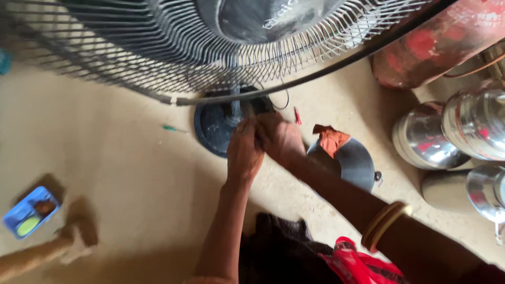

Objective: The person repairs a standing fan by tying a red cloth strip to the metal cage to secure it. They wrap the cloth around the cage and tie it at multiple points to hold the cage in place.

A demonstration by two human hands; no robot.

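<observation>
While only the head view is available, it shows both hands meeting low on the stem of a pedestal fan (226,42), just above its round dark base (213,129), which stands on the earthen floor (131,179). The left hand (244,150) is clenched around something small at the stem, and the right hand (279,138) presses against it from the other side, fingers curled; what either hand grips is hidden behind the knuckles and cannot be identified. A thin dark cable (281,100) loops out beside the stem. The wire grille is on the fan head, tilted over the work. By judgement, the work at the base joint is under way and not finished, since both hands are engaged there. A green-handled tool (169,128) lies on the floor left of the base and a small red item (298,115) to its right, both untouched. Nearby sit a dark pan (352,160) with an orange cloth (331,139), steel pots (426,139), a red cylinder (436,42) and a blue tray (29,213).
</observation>
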